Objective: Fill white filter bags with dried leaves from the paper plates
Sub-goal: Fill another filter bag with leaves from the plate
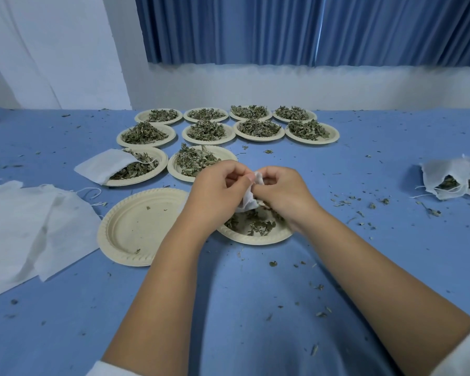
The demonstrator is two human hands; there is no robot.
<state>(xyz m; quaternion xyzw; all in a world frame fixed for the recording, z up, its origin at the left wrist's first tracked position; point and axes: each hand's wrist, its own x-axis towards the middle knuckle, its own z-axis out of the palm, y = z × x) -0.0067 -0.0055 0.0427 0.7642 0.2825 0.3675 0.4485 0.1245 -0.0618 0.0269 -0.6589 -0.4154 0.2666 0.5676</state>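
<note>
2 hands, left hand [217,189] and right hand [281,192], pinch filter bag [249,200] between them.

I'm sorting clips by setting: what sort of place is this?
Probably a makeshift herb-packing table in a plain room: rows of paper plates of dried leaves, stacked filter bags, blue curtains behind.
</note>
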